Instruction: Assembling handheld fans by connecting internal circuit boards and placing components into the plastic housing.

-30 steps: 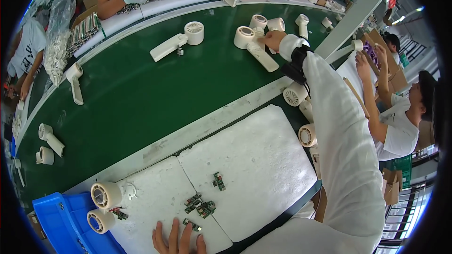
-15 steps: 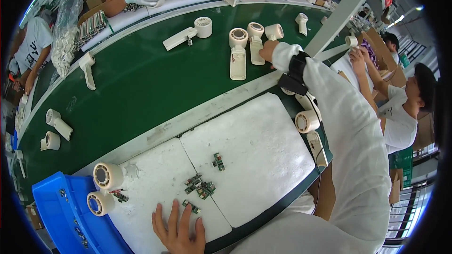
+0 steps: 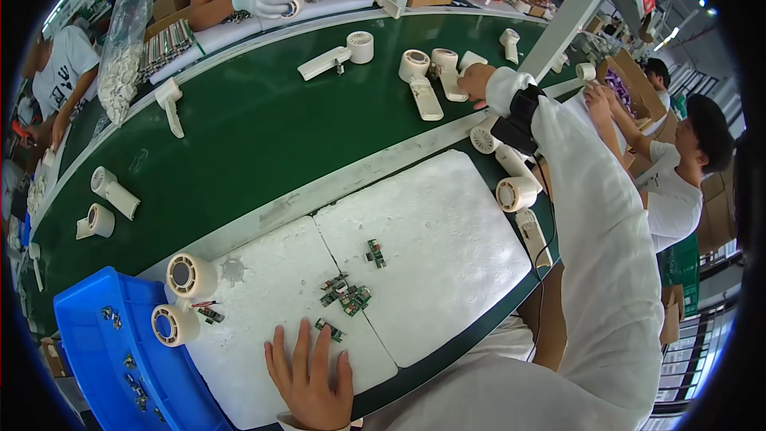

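My left hand (image 3: 313,383) lies palm down with fingers spread on a white foam board (image 3: 423,215), its fingertips beside a small green circuit board (image 3: 329,330). Several more such boards form a cluster (image 3: 349,295) just beyond it, with a lone circuit board (image 3: 375,254) farther off. My right hand (image 3: 479,82) reaches over the green belt (image 3: 247,128), next to cream handheld fan housings. A fan (image 3: 472,59) is partly covered by it, and another fan housing (image 3: 449,80) lies at its fingertips. My right fingers are mostly hidden, so their grip is unclear.
A blue bin (image 3: 112,311) holding circuit boards stands at left, beside two round fan heads (image 3: 190,275). More fans (image 3: 517,193) lie along the board's right edge. A white post (image 3: 578,12) rises past my right hand. Co-workers sit across the belt and at right.
My right hand has shifted slightly right and nearer. The fan housings beside it have turned, their handles swinging to the right. The view has shifted slightly; my left hand stays spread on the board.
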